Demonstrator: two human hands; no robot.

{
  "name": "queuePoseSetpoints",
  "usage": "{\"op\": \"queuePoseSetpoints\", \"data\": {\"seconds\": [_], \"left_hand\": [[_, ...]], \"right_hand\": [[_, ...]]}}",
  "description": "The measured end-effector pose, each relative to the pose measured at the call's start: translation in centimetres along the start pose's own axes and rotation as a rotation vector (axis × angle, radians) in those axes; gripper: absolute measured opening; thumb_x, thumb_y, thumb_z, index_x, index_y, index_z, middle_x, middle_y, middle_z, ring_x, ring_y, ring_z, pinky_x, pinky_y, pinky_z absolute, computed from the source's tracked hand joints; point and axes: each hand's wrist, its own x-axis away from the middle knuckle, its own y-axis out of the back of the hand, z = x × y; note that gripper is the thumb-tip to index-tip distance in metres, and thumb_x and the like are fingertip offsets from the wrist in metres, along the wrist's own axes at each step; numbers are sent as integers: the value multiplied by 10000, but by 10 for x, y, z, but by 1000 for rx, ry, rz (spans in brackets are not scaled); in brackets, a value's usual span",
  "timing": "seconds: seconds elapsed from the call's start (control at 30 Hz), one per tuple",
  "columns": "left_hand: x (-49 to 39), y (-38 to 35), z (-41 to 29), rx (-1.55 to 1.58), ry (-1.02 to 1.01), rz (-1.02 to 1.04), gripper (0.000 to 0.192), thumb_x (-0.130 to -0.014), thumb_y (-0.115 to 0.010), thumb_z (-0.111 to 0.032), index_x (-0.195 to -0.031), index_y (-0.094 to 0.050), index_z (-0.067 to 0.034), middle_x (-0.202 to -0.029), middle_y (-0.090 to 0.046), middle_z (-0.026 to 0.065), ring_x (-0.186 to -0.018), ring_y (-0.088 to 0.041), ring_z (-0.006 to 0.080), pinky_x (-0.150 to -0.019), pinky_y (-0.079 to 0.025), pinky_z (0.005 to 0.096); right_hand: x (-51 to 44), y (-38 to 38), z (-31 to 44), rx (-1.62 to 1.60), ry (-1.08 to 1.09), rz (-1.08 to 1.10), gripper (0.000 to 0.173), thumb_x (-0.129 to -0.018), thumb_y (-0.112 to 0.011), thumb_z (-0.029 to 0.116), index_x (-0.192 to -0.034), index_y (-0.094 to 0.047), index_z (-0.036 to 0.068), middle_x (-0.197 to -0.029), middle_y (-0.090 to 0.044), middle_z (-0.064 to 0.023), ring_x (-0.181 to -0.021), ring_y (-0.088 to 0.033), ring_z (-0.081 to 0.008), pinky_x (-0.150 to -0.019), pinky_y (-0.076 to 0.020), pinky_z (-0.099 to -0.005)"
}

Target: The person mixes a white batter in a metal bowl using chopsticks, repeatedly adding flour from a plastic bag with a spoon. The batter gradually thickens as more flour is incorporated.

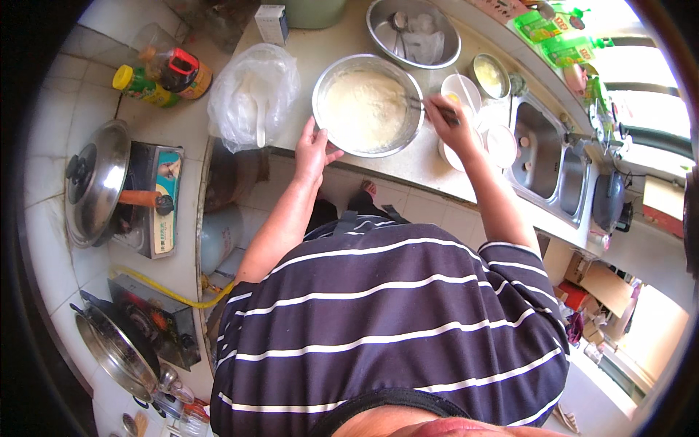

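Observation:
A stainless steel bowl (pixel 322 128) sits near the counter's front edge, holding a pale, lumpy dough or batter (pixel 367 106). My left hand (pixel 315 146) grips its rim at the lower left, thumb uppermost. At the right rim, my right hand (pixel 450 121) is closed on a dark-handled utensil, perhaps a fork or chopsticks, whose tip reaches into the bowl; its exact kind is blurred. Left of the bowl lies a clear plastic bag (pixel 229 104) of white powder with a white spoon (pixel 261 123) on top. Close to my right hand stands a white bowl (pixel 471 87) with something yellow inside.
A larger metal basin (pixel 377 46) with a ladle and plastic bag stands behind. White bowls (pixel 501 146) and a small metal bowl (pixel 505 76) are at right, before the double sink (pixel 538 158). Sauce bottles (pixel 188 74), a lidded pan (pixel 101 185) and a gas stove (pixel 155 322) are left.

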Motion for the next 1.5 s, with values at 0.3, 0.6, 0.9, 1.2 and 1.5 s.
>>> {"op": "queuePoseSetpoints", "data": {"seconds": [0.3, 0.6, 0.9, 1.2, 1.5], "left_hand": [[1, 4, -1, 3, -7, -3, 494, -1016, -461, -157, -1491, -325, -151, -1072, -534, 38, -907, -581, 127, -707, -591, 311], [-7, 18, -8, -34, -7, 11, 464, -1002, -488, -167, -1454, -402, -105, -1046, -571, 31, -857, -576, 119, -689, -576, 280], [-10, 14, -7, -61, 9, -83, 488, -968, -569, -109, -1432, -425, -71, -978, -602, 33, -799, -608, 126, -691, -578, 281], [-10, 14, -1, 12, -13, -80, 500, -971, -534, -95, -1444, -382, -37, -994, -559, 54, -823, -595, 149, -700, -591, 320], [-11, 7, -2, -13, -24, -67, 448, -993, -480, -98, -1432, -393, -88, -1055, -489, 55, -916, -556, 163, -727, -608, 356]], "right_hand": [[10, -57, 58, 272, 198, 11, 152, -811, -662, -4, -948, -657, 61, -837, -646, -141, -765, -661, -336, -643, -535, -393], [-26, -97, 80, 130, 108, -149, 48, -824, -666, 49, -869, -651, 47, -759, -651, -163, -697, -657, -348, -641, -524, -392], [39, -90, 124, 255, 70, 92, 87, -839, -670, 25, -924, -652, 19, -813, -650, -170, -694, -650, -331, -611, -505, -367], [52, -82, 124, 264, 1, 67, 54, -863, -643, 15, -914, -661, 10, -784, -652, -168, -687, -659, -327, -608, -510, -367], [49, -29, 99, 185, -305, 94, 80, -873, -657, 64, -932, -692, 23, -819, -702, -145, -767, -712, -235, -697, -549, -326]]}}
